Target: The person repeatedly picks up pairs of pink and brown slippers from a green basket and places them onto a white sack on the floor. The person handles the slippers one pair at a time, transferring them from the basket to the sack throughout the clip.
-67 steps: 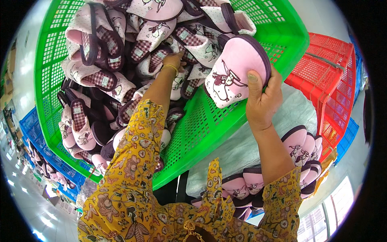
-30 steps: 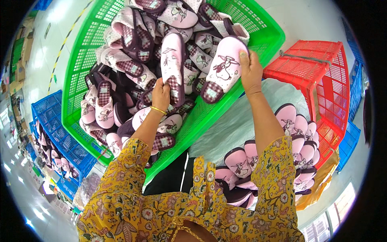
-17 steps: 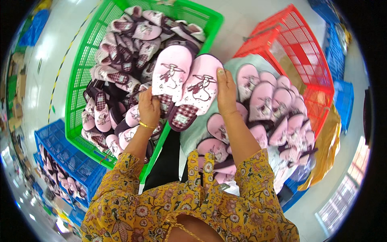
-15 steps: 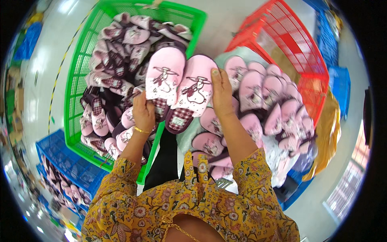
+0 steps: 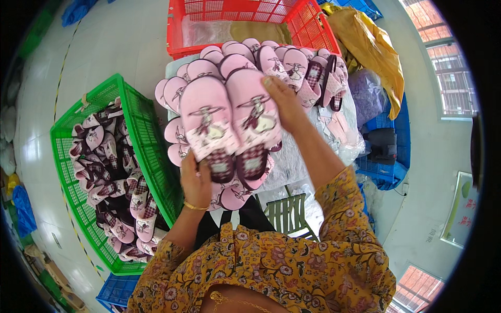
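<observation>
A pair of pink slippers [image 5: 210,117] is held side by side in front of me, toes pointing away, with a printed cartoon figure on each upper and checked dark insoles at the heel ends. My left hand [image 5: 197,182] grips the left slipper low on its outer side. My right hand [image 5: 286,104] is closed on the right slipper's outer edge, near the toe. Beneath and beyond them, many matching slippers [image 5: 240,49] lie in piled rows on a table covered with clear plastic [image 5: 292,161].
On the left stands a green crate [image 5: 162,161] heaped with slippers. A red crate [image 5: 177,39] sits beyond the table. At right are a yellow sheet [image 5: 373,55], a purple plastic bag [image 5: 368,94] and a blue crate [image 5: 399,156]. A slatted stool [image 5: 287,214] is near my legs.
My body has turned right, carrying the pair from beside the green crate to over the table of slippers. Both hands keep hold of the pair.
</observation>
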`<move>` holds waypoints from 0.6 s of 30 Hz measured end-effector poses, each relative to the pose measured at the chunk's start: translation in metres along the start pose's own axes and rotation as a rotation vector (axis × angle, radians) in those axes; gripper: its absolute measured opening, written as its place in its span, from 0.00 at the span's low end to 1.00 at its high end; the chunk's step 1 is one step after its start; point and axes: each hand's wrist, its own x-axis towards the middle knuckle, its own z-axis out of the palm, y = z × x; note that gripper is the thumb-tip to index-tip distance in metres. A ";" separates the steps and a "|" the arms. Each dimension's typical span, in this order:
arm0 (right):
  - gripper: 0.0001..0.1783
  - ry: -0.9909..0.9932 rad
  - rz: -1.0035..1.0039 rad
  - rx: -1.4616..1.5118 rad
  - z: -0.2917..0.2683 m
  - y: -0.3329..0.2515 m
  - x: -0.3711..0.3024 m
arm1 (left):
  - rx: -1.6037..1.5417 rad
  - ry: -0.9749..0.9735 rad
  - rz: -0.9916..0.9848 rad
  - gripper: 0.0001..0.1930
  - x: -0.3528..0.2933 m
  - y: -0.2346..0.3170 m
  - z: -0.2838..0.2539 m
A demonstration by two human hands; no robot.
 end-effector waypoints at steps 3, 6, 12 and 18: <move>0.22 -0.078 0.089 0.223 -0.053 0.004 0.030 | 0.033 -0.100 0.049 0.23 0.008 0.011 0.051; 0.24 -0.129 0.105 0.216 -0.090 0.011 0.067 | -0.046 -0.134 -0.038 0.24 0.027 0.003 0.111; 0.29 -0.168 0.102 -0.140 -0.118 0.057 0.128 | 0.073 -0.319 -0.210 0.18 0.038 -0.014 0.186; 0.23 0.347 -0.383 -0.805 -0.107 0.091 0.132 | 0.101 -0.401 -0.273 0.17 0.044 -0.031 0.204</move>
